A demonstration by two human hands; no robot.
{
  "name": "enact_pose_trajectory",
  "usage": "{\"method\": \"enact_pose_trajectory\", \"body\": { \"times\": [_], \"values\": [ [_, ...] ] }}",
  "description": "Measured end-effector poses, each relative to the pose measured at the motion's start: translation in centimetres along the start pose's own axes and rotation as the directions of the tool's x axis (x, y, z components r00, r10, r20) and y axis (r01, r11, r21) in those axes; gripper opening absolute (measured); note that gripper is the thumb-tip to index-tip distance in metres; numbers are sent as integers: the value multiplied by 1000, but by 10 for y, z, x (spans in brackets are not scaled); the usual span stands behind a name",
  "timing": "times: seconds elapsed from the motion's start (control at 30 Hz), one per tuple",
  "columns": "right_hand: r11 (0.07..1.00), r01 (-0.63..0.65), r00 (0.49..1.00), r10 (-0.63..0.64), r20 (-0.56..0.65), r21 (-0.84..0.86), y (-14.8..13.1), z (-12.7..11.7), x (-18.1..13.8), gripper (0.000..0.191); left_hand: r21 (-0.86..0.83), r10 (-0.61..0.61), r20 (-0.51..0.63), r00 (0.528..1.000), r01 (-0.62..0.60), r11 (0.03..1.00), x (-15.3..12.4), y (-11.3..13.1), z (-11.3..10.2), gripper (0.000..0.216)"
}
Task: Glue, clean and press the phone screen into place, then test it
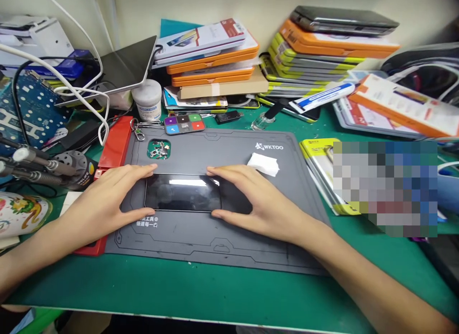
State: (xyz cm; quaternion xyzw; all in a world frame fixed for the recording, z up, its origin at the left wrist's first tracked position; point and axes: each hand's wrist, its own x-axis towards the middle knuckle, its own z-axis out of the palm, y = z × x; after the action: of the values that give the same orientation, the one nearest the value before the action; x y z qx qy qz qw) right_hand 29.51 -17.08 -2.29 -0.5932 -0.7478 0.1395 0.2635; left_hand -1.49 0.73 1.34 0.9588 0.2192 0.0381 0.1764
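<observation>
A black smartphone (pixel 182 195) lies lengthwise across the grey work mat (pixel 244 248), its glossy screen facing up with a bright reflection. At its left end, my left hand (pixel 107 195) has the thumb on the near edge and fingers on the far edge. My right hand (pixel 254 195) grips the right end the same way, thumb near and fingers far. Whether the phone rests fully on the mat or is slightly raised, I cannot tell. Beyond its left end, small metal parts (pixel 159 150) sit in a cutout of the mat. A crumpled white tissue (pixel 264 164) lies beyond my right hand.
Stacked orange boxes (pixel 211 61) and yellow-edged boxes (pixel 315 66) line the back of the green table (pixel 201 291). A red tool (pixel 116 142) and a screwdriver holder (pixel 71 169) stand left. A glass bottle (pixel 263 119) and a white jar (pixel 147 102) are behind the mat.
</observation>
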Motion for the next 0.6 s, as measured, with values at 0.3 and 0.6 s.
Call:
{"method": "enact_pose_trajectory", "body": {
  "times": [0.3,0.6],
  "values": [
    [1000,-7,1000,7,2,1,0,-1,-3,71,1,1,17,1000,-1,1000,-1,4,-3,75],
    [1000,7,1000,-6,-22,25,3,3,-3,72,-8,19,32,999,-19,1000,-1,9,-5,84]
  ]
}}
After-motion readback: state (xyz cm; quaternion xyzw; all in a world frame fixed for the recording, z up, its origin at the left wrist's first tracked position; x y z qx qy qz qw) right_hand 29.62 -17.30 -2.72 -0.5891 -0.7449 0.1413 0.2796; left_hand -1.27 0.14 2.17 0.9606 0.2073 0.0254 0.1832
